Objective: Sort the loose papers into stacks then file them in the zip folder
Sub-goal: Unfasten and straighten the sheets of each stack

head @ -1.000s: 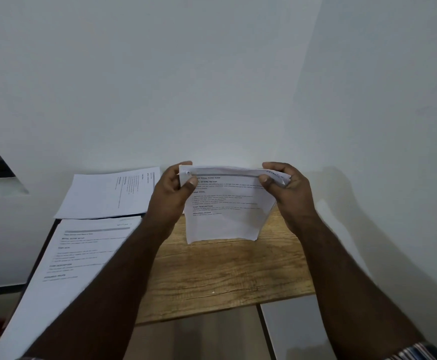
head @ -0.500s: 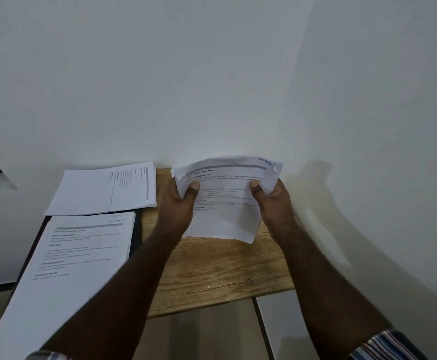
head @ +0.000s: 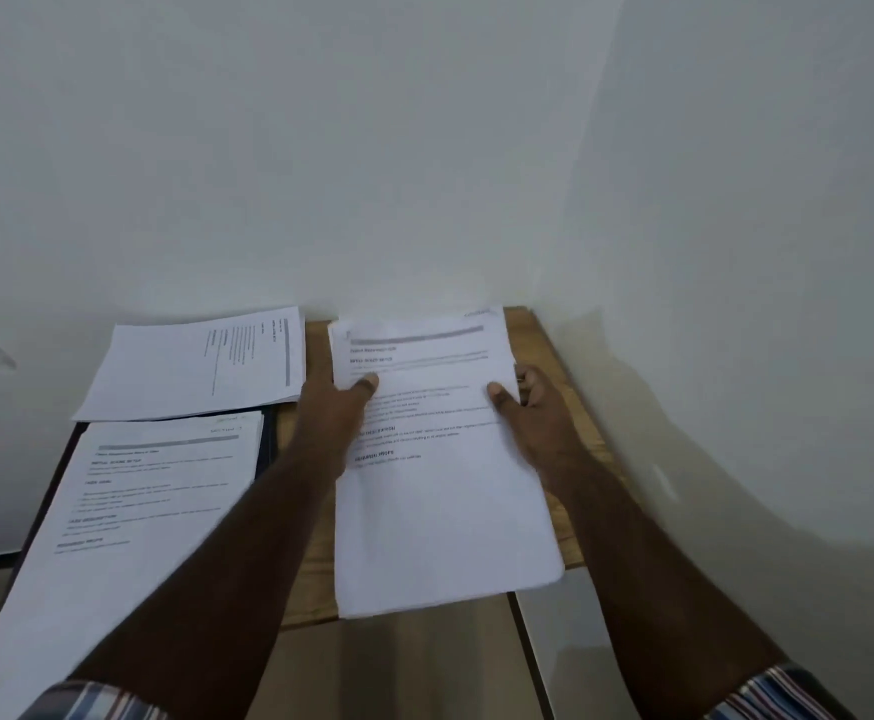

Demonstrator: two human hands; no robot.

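Two hands, left hand (head: 338,407) and right hand (head: 533,407), are clasped on the printed paper stack (head: 440,491) lying between their fingers (head: 367,383) on the wooden desk (head: 315,574).

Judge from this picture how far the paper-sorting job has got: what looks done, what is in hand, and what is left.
Done: two stacks lie at the left, a sideways stack by the wall and a near stack on what looks like a dark folder. In hand: the left hand and right hand hold a third stack on the wooden table. Left: filing, since no papers look filed.
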